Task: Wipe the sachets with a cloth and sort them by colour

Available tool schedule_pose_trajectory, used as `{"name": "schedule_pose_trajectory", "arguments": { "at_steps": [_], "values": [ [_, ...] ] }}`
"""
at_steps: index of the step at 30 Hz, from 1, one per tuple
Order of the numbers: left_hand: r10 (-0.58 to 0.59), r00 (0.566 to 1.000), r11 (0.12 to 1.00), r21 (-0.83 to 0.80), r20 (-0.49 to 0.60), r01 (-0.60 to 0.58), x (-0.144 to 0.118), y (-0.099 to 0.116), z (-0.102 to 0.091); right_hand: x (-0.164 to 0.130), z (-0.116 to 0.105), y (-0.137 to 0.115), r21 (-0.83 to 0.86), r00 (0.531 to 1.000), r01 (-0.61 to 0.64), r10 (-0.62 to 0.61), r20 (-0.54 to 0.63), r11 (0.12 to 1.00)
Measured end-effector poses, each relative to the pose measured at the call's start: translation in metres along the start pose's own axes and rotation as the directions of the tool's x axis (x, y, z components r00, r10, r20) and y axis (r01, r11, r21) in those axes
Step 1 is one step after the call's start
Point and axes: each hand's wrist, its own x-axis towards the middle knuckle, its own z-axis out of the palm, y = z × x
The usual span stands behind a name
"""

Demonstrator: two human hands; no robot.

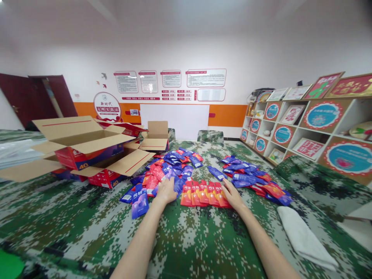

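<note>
My left hand (167,190) reaches into the left pile of red and purple pouches (155,173). Its fingers are curled in on a pouch there, partly hidden by the hand itself. In front of me several red pouches (200,193) lie overlapped in a row, printed sides up. At the row's right end, my right hand (233,197) rests with its fingers stretched out over the last red pouch. A single purple pouch (216,173) lies just beyond that hand. Another purple pouch (140,202) lies at the near left edge of the pile.
Open cardboard boxes (90,155) stand to the left, with flaps spread out. A second pouch pile (250,175) lies on the right, and a folded white cloth (305,236) nearer me. The camouflage tablecloth (192,244) covers the table. Shelves (290,128) line the right side.
</note>
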Motion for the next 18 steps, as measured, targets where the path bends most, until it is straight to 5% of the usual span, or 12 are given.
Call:
{"name": "schedule_pose_trajectory", "arguments": {
  "at_steps": [7,12,18],
  "values": [
    [0.032,0.992,0.928,-0.365,-0.124,-0.076,-0.003,-0.038,-0.022,0.003,0.0,0.002,-0.005,0.999,-0.038,0.038,-0.009,0.999],
    [-0.013,0.978,0.936,-0.346,-0.206,-0.06,-0.011,-0.07,-0.029,0.018,0.005,-0.02,-0.058,0.999,0.013,-0.015,-0.037,0.998],
    [-0.009,0.985,0.965,-0.261,-0.174,-0.037,-0.022,-0.09,-0.021,0.051,0.039,-0.083,-0.172,0.982,0.068,-0.036,0.185,0.983]
  ]
}}
